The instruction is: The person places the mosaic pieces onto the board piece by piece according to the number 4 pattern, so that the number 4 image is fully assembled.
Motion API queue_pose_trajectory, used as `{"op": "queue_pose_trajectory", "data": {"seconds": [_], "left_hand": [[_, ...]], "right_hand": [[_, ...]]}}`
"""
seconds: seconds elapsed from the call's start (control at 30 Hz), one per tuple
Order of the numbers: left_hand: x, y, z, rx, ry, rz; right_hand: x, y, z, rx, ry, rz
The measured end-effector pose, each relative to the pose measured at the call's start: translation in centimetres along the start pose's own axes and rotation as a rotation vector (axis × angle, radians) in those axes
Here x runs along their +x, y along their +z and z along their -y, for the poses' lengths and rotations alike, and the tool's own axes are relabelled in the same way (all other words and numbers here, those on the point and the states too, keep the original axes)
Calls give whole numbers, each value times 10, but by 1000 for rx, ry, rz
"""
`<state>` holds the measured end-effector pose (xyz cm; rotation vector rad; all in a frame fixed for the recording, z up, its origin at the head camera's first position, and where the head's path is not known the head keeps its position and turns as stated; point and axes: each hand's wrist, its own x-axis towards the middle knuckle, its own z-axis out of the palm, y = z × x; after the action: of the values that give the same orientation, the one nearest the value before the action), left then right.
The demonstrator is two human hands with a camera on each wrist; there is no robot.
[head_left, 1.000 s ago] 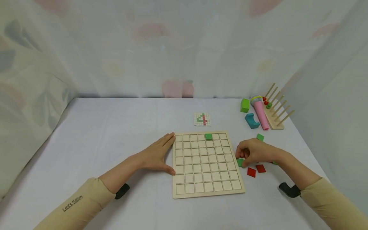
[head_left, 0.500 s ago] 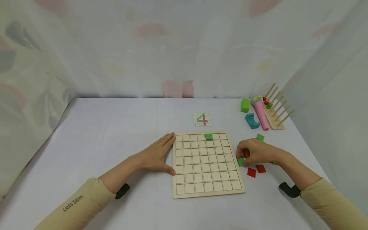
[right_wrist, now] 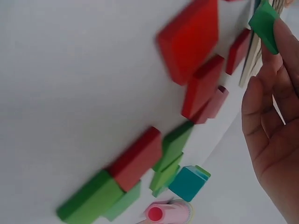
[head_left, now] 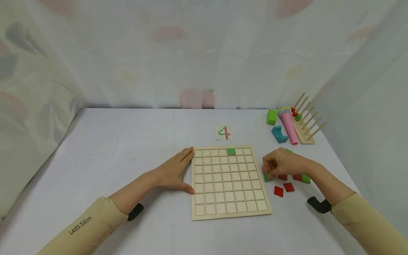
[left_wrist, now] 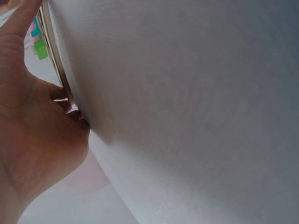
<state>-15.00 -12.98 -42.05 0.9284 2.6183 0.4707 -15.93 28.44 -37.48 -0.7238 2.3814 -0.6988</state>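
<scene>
A wooden grid board [head_left: 218,177] lies on the white table, with one green square tile [head_left: 231,151] in its far row. My left hand [head_left: 172,173] touches the board's left edge, fingers fairly straight and thumb spread. Beside the board's right edge, my right hand [head_left: 284,163] pinches another green tile [head_left: 267,177] between thumb and fingers. In the right wrist view this pinched tile [right_wrist: 265,25] is tilted at the fingertips. Loose red tiles [head_left: 278,191] and green tiles [head_left: 305,178] lie under and around the right hand, some partly hidden by it.
Behind the board lies a small pattern card [head_left: 224,132] with a green and red figure. At the back right are a green block [head_left: 271,117], a teal curved block [head_left: 279,134], a pink toy microphone [head_left: 289,127] and a wooden peg rack [head_left: 307,138].
The right hand has lifted slightly and shifted a little away; the green tile in its fingers has gone from lying flat to tilted. The left hand and board have stayed put.
</scene>
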Motion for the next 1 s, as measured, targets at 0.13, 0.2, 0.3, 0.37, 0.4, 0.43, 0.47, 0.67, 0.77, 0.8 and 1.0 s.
{"op": "queue_pose_trajectory", "data": {"seconds": [0.13, 0.2, 0.3, 0.37, 0.4, 0.43, 0.47, 0.67, 0.77, 0.8, 1.0], "left_hand": [[0, 1, 1, 8, -5, 3], [1, 1, 1, 9, -2, -1], [1, 0, 0, 4, -5, 2], [0, 0, 0, 1, -5, 4], [0, 0, -1, 0, -6, 5], [0, -1, -1, 0, -7, 8], [0, -1, -1, 1, -8, 9], [0, -2, -3, 2, -9, 9], [0, -2, -3, 5, -10, 9], [0, -2, -3, 5, -10, 8], [-1, -1, -2, -2, -11, 5]], "right_hand": [[8, -10, 3, -30, 0, -58], [12, -14, 5, -38, 1, -90], [21, -19, 8, -40, -1, -123], [28, -22, 10, -39, -10, -138], [31, -23, 12, -33, -14, -141], [35, -24, 13, -21, -20, -143], [38, -25, 14, -11, -26, -145], [56, -31, 20, 56, -38, -162], [64, -33, 23, 80, -30, -169], [67, -34, 24, 85, -27, -168], [83, -37, 32, 129, -25, -157]]}}
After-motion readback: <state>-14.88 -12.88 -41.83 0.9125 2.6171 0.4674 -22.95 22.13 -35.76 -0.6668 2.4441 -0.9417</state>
